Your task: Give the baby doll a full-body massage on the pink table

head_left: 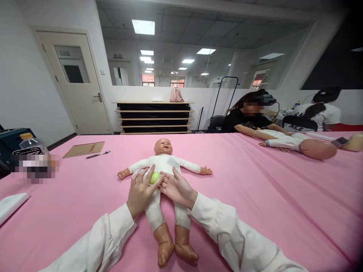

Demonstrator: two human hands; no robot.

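Note:
A baby doll in a white suit lies on its back, head away from me and bare feet toward me. Over its belly my left hand is closed, back up, around what looks like a white bottle with purple lettering and a round green cap. Most of the bottle is hidden behind my fingers. My right hand is open beside the cap, palm turned up and inward. Its fingertips are close to my left thumb; I cannot tell whether they touch.
A pink cloth covers the table. A brown notebook, a pen, a capped plastic bottle and a white object lie leftward. At right, a person in black handles another doll; someone in white sits behind.

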